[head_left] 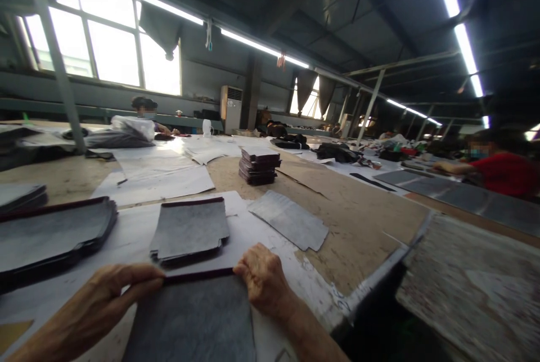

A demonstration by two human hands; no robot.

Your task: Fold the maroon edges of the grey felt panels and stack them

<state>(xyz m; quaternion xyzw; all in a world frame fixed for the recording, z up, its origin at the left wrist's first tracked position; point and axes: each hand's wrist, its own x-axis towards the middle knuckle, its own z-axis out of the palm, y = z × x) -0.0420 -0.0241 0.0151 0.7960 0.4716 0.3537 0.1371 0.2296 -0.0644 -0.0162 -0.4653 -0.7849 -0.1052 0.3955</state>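
Observation:
A grey sheet (192, 317) with a folded dark maroon strip along its far edge lies in front of me. My left hand (122, 289) pinches the left end of that strip between thumb and fingers. At the strip's right end, my right hand (261, 275) is closed on the corner with its fingers curled. Just beyond is a stack of similar grey pieces (189, 230) with a maroon top edge. To the left lies a larger stack of grey pieces (50, 232). A single flat grey piece (291, 218) rests right of the middle stack.
A tall stack of small dark pieces (258, 166) stands farther back on the brown tabletop (358, 204). White paper sheets (156, 182) cover part of it. At right are a worn board (476, 289) beside a dark gap and a person in red (506, 173). Another person (144, 109) sits far left.

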